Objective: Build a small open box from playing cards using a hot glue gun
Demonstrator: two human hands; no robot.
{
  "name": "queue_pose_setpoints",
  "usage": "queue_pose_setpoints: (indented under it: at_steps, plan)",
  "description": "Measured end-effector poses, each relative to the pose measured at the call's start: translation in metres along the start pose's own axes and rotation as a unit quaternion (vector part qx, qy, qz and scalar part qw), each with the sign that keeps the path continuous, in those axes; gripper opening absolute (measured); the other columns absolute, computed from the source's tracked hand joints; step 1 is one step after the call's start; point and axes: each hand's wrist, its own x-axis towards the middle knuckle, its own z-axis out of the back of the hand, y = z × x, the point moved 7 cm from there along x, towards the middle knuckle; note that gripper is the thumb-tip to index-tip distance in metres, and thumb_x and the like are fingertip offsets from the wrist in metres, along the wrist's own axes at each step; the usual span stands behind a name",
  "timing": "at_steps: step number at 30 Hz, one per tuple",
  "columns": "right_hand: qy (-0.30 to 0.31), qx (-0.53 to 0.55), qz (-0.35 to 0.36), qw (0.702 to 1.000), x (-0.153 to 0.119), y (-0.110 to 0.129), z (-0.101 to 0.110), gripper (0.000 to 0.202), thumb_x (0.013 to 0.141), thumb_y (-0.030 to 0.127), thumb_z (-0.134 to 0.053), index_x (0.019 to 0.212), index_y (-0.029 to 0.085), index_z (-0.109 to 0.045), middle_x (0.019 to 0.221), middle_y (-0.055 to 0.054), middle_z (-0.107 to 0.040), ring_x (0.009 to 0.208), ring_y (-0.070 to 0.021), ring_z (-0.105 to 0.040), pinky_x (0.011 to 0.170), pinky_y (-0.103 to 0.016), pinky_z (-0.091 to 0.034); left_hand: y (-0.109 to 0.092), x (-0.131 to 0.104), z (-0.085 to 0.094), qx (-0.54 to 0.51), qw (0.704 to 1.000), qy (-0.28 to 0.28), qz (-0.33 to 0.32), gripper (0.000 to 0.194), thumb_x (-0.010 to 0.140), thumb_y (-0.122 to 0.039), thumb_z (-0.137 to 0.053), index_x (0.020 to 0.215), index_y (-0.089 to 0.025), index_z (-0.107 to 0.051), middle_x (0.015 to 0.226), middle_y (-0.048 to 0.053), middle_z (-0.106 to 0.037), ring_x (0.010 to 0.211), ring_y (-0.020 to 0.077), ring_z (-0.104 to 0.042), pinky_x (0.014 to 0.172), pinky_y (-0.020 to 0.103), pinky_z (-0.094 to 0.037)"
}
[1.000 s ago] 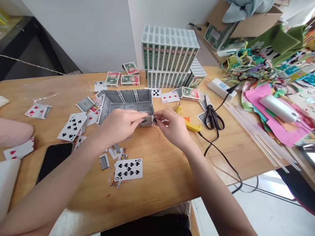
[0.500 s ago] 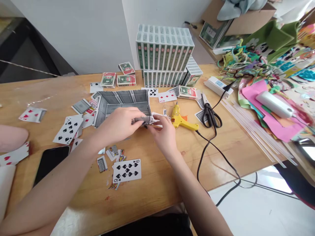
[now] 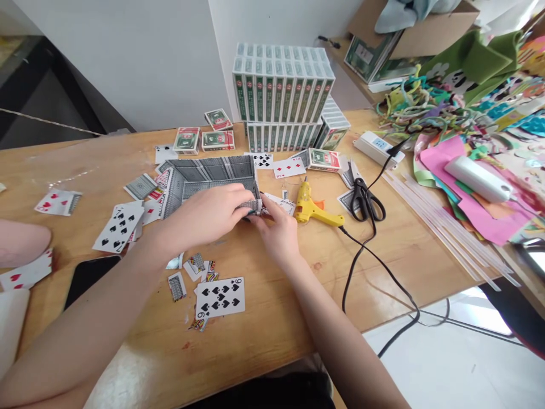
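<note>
An open box made of grey-backed playing cards (image 3: 217, 170) stands on the table in front of me. My left hand (image 3: 217, 210) reaches over its near wall, thumb and fingers closed on the card edge close to the near right corner. At that same corner, my right hand (image 3: 279, 230) pinches the box's outer side between thumb and fingers. The exact grip is partly hidden behind my fingers. Just right of my right hand lies a yellow glue gun (image 3: 315, 207). A nine of spades (image 3: 220, 297) and small cut card pieces (image 3: 196, 266) lie on the near side.
Card packs stand stacked (image 3: 283, 91) at the back. Black scissors (image 3: 364, 199), a power strip (image 3: 378, 150), clear glue sticks (image 3: 447, 227) and a dark cable (image 3: 383, 272) are to the right. A phone (image 3: 91, 275) and another person's arm (image 3: 21, 241) are at left.
My left fingers have pressed down over the near right corner, covering the strip that stuck up there. My right hand has moved slightly left, closer against the box.
</note>
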Motion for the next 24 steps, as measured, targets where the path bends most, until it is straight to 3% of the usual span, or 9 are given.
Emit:
queue_pose_setpoints:
  at_steps: [10,17,24]
  plan:
    - [0.019,0.018,-0.009,1.0,0.007,-0.008,-0.003,0.044,0.08,0.023,-0.068,0.123,0.018,-0.062,0.111,-0.01,-0.071,0.094,-0.024,-0.069,0.091,-0.039,-0.053,-0.003,0.002,0.0,0.107,0.994,-0.023,-0.025,0.02,0.091,-0.018,-0.04,0.083,-0.02,-0.058,0.086,0.005,-0.063,0.071,0.0199,-0.062,0.056,0.031,-0.039]
    - [0.019,0.046,-0.02,0.999,0.005,-0.008,-0.004,0.041,0.08,0.021,-0.067,0.121,0.02,-0.063,0.113,-0.008,-0.071,0.099,-0.0226,-0.069,0.093,-0.037,-0.052,-0.017,-0.004,-0.005,0.2,0.979,-0.012,-0.025,0.026,0.081,-0.001,-0.037,0.087,-0.017,-0.055,0.082,0.011,-0.06,0.057,0.0223,-0.058,0.044,0.035,-0.027]
    - [0.021,0.075,-0.041,0.996,0.005,-0.013,-0.006,0.042,0.08,0.02,-0.066,0.121,0.021,-0.063,0.115,-0.007,-0.071,0.1,-0.0216,-0.069,0.095,-0.039,-0.052,-0.02,-0.004,-0.005,0.225,0.974,-0.024,-0.031,0.022,0.092,-0.014,-0.035,0.09,-0.017,-0.057,0.085,0.013,-0.062,0.07,0.0271,-0.063,0.048,0.036,-0.033]
